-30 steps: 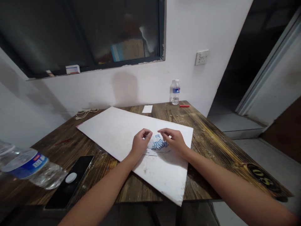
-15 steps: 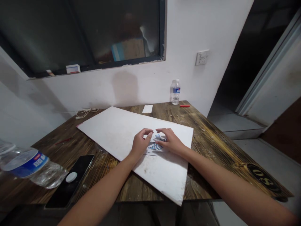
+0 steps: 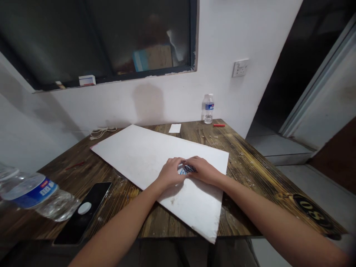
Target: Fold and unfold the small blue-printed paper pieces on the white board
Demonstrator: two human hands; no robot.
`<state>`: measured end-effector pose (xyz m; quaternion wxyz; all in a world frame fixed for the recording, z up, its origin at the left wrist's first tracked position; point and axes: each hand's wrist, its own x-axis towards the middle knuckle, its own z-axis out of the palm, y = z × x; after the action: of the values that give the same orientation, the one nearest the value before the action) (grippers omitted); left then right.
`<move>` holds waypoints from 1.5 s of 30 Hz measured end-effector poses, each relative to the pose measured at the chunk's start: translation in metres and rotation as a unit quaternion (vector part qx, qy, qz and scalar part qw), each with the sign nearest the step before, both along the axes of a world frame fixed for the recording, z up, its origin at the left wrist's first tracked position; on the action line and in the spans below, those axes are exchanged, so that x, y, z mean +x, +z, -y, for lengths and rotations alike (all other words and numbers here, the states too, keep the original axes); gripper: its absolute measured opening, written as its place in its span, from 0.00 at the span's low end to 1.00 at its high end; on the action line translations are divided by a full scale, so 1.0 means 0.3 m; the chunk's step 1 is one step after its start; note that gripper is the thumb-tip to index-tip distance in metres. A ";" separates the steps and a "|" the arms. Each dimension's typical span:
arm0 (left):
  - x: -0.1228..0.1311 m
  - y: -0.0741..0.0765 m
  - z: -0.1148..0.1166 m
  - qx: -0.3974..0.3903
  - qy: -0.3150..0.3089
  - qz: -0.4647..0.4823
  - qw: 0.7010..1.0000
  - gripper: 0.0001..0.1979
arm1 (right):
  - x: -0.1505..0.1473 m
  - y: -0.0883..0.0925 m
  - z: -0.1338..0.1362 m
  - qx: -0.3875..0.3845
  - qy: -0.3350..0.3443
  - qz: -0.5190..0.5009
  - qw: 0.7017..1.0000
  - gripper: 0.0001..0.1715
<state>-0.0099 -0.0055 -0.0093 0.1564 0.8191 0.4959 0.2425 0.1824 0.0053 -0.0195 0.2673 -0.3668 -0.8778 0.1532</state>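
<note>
My left hand (image 3: 170, 172) and my right hand (image 3: 205, 171) are cupped toward each other on a large white board (image 3: 130, 150). Their fingertips meet at the far side and the thumbs come together at the near side. Inside this ring lies a small heap of pale pieces with blue lines (image 3: 184, 170), partly covered by the fingers. Both hands are curled closed around the heap, low against the board. What the pieces are made of is too small to tell.
The board lies slanted on a dark wooden table (image 3: 239, 170). To the left are a large plastic bottle (image 3: 36, 193) and a phone (image 3: 83, 218) with a white disc. Farther back are a coiled cable (image 3: 102, 131), white paper (image 3: 175, 128), a small bottle (image 3: 208, 109) and a red pen (image 3: 219, 125).
Both hands have moved inward, closing round the blue-lined pieces. The spread pieces are now drawn together and more hidden. Fingertips that were apart now meet.
</note>
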 end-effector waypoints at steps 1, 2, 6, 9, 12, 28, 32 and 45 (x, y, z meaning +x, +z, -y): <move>-0.001 -0.001 0.001 0.005 0.001 -0.007 1.000 0.23 | 0.001 -0.001 0.000 0.002 -0.007 -0.001 1.000 0.22; -0.002 -0.001 0.002 0.011 0.002 -0.013 1.000 0.22 | 0.002 -0.001 0.001 0.004 -0.014 0.000 1.000 0.21; -0.007 0.003 0.001 0.029 -0.002 -0.024 0.999 0.17 | 0.001 -0.002 0.005 0.010 -0.029 -0.001 1.000 0.17; -0.010 0.007 -0.003 0.014 -0.010 -0.016 1.000 0.14 | -0.001 -0.009 0.001 0.011 -0.029 -0.012 0.999 0.15; -0.010 0.009 -0.005 0.003 -0.016 0.003 1.000 0.14 | -0.001 -0.016 -0.004 0.010 -0.026 -0.027 0.999 0.15; 0.024 0.040 0.013 0.024 0.004 0.201 0.979 0.12 | -0.008 0.019 0.005 0.024 -0.009 -0.263 0.965 0.14; 0.013 0.048 0.015 0.043 0.037 0.166 0.984 0.20 | -0.001 0.033 0.013 0.029 -0.036 -0.234 0.971 0.15; 0.007 0.034 0.028 0.023 0.055 -0.017 0.998 0.17 | 0.029 -0.012 -0.008 -0.003 -0.076 0.049 0.996 0.44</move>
<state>-0.0079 -0.0139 0.0009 0.1157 0.7980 0.5369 0.2482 0.1911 0.0078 -0.0232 0.2341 -0.4403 -0.8589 0.1171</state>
